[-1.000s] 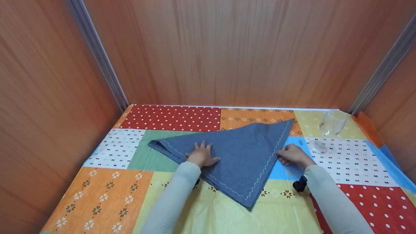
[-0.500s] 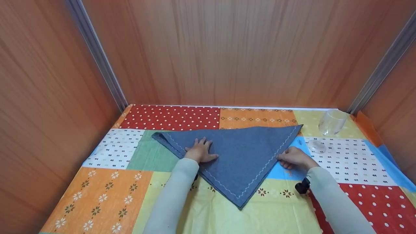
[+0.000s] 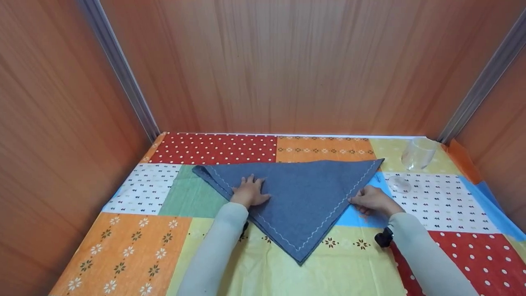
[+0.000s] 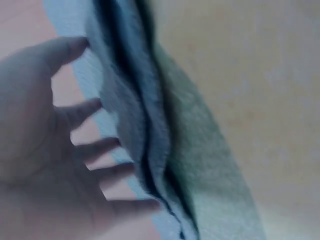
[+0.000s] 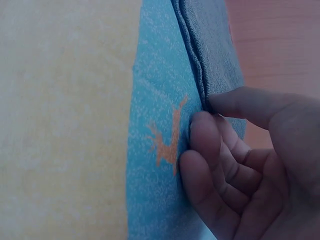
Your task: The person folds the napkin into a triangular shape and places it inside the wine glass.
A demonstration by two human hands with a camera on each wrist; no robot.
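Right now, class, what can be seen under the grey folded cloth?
The patchwork tablecloth: green, orange, blue and yellow patches show around the grey folded cloth. What lies directly beneath is covered and cannot be seen.

Clear glass (image 3: pixel 419 154) on patchwork tablecloth (image 3: pixel 230 273), wood-grain panel (image 3: pixel 267 65) behind.

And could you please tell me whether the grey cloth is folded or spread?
Folded: the grey cloth lies as a triangle, its doubled edge showing at the right hand.

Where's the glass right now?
In the head view, the glass is at the far right of the tablecloth, just beyond the right hand and right of the grey cloth.
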